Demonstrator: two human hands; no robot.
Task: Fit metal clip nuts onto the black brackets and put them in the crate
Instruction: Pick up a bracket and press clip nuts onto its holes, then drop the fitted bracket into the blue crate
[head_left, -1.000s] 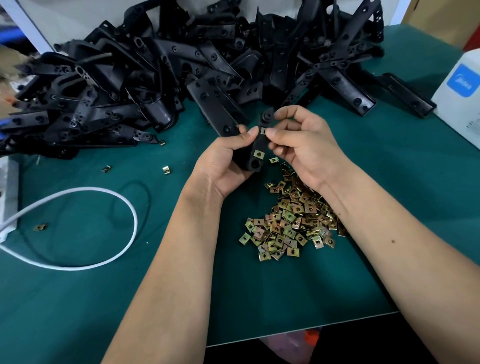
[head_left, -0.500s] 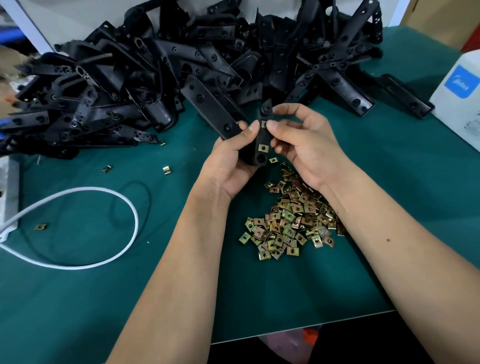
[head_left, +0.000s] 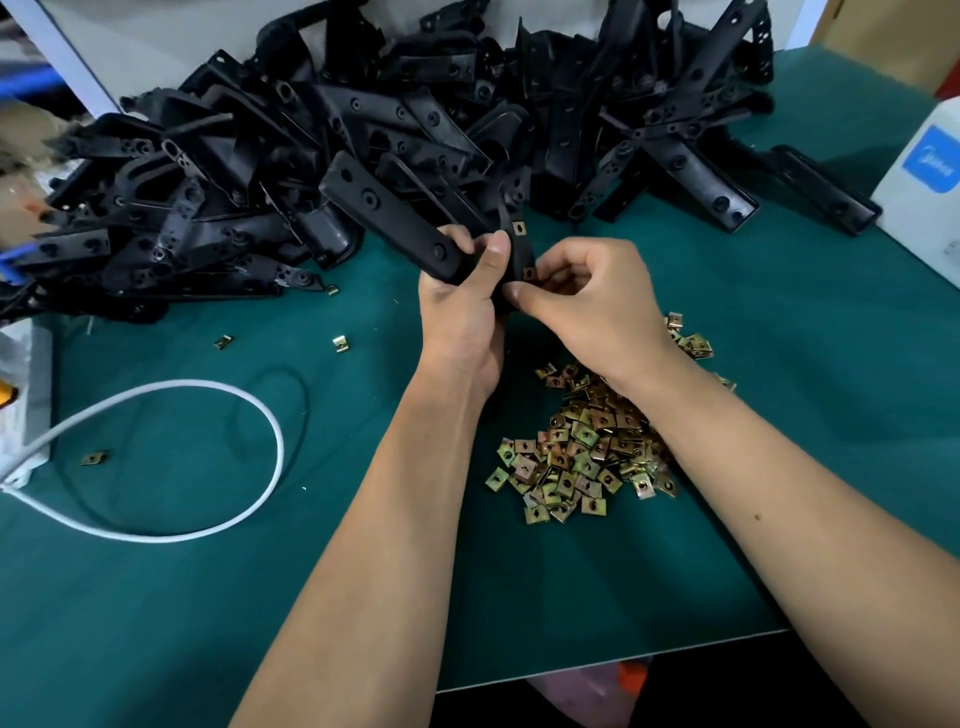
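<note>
Black bracket (head_left: 395, 215) held above the mat, long arm slanting up to the left, short arm (head_left: 517, 249) upright with two brass clip nuts (head_left: 518, 227) fitted. Heap of brackets (head_left: 363, 140) piled across the far side. Loose nuts (head_left: 582, 447) heaped near right, a few strays (head_left: 340, 344) scattered left.

bracket pile (head_left: 363, 156): plain black, filling ten to one o'clock
held bracket (head_left: 405, 228): black, with two brassy clip nuts on its near end
clip nut heap (head_left: 582, 457): mottled gold, brass and olive-green, toward five o'clock
stray clip nuts (head_left: 340, 344): same brassy yellow, at nine o'clock
table mat (head_left: 156, 623): solid dark teal
cable (head_left: 208, 519): white loop, at eight o'clock
box (head_left: 930, 192): white with a blue label, at two o'clock
</note>
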